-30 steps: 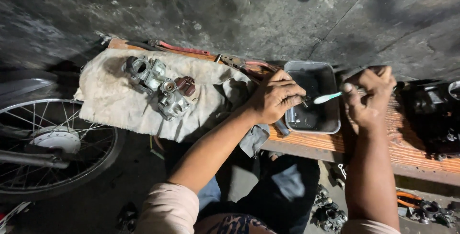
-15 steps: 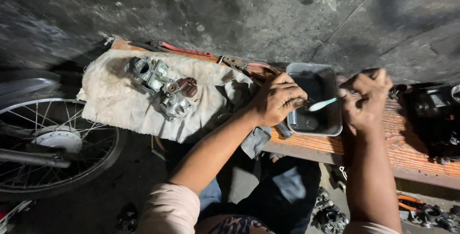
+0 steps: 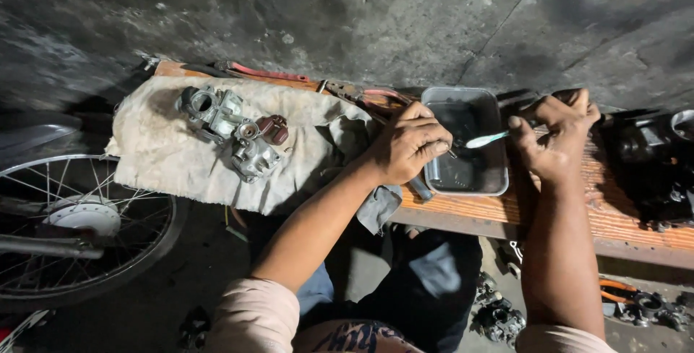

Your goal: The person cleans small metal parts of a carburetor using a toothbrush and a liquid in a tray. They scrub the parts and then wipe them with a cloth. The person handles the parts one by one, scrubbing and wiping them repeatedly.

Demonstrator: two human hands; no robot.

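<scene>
My left hand [image 3: 410,143] is closed around a small part at the left rim of a grey rectangular tray [image 3: 499,178] holding dark liquid; the part itself is mostly hidden by my fingers. My right hand [image 3: 555,136] grips a pale toothbrush [image 3: 486,139] whose head points left over the tray, toward my left hand. Both hands rest over a wooden bench [image 3: 622,215]. To the left, metal carburetor pieces [image 3: 235,130] and a small dark red cap [image 3: 273,129] lie on a dirty cream cloth [image 3: 159,165].
A spoked motorcycle wheel [image 3: 79,230] stands at the lower left. Red-handled tools [image 3: 264,73] lie along the bench's far edge by the concrete wall. Dark engine parts [image 3: 650,158] sit at the right, and more metal parts [image 3: 499,317] lie on the floor below.
The view has shifted slightly. My right hand and the toothbrush have moved a little back and forth over the tray; my left hand stays closed at the tray's rim.
</scene>
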